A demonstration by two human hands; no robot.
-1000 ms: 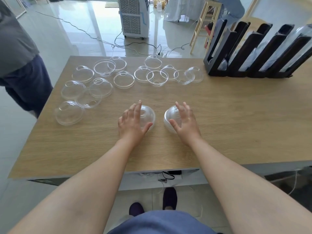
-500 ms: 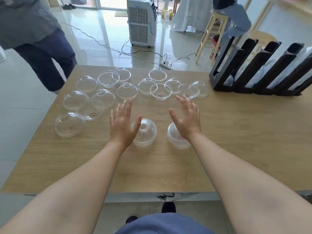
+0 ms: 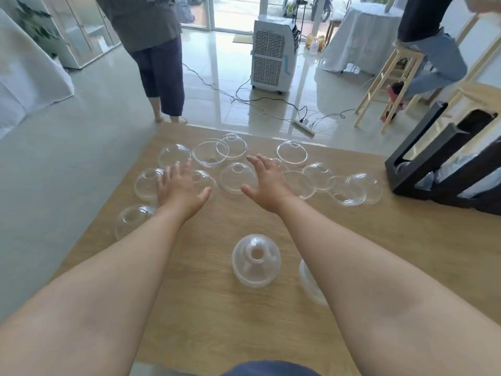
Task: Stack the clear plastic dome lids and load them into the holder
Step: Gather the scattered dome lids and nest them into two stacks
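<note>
Several clear dome lids lie scattered across the far half of the wooden table (image 3: 222, 316), among them one between my hands (image 3: 236, 178) and one at the far right (image 3: 362, 187). My left hand (image 3: 180, 187) hovers open over lids on the left side. My right hand (image 3: 267, 183) hovers open over lids near the middle. Close to me stand two short stacks of lids: one upright (image 3: 256, 264), the other (image 3: 309, 283) partly hidden under my right forearm. The black slotted holder (image 3: 433, 161) stands at the table's right edge with lids inside.
A person in dark trousers (image 3: 160, 63) stands beyond the table's far left corner. A white cooler unit (image 3: 272, 54), cables and a power strip (image 3: 305, 126) lie on the floor behind. Another person sits on a wooden stool (image 3: 393, 77) at the right.
Both hands let go of the two near stacks and reached forward to the scattered lids at the far side. The camera tilted up, showing more of the room.
</note>
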